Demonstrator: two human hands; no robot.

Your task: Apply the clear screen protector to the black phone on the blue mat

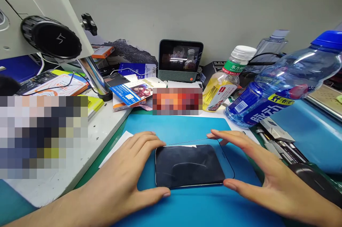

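A dark-screened smartphone point(189, 166) lies face up on the blue mat point(203, 205). Over it, shifted to the right, is a clear screen protector point(226, 159) with a thin black border, its right end reaching past the phone. My left hand point(123, 170) spans the phone's left end, fingers at the far edge and thumb at the near edge. With fingertips at the far edge and thumb at the near corner, my right hand point(262, 166) grips the protector's right end. Whether the protector touches the phone I cannot tell.
A microscope-like device point(50, 35) on a metal post stands left on a white base point(101, 141). Behind the mat are a smart display point(181, 59), cards and boxes point(130, 91). A tea bottle point(224, 81) and a large blue-capped bottle point(283, 81) lean at right, near tools point(269, 145).
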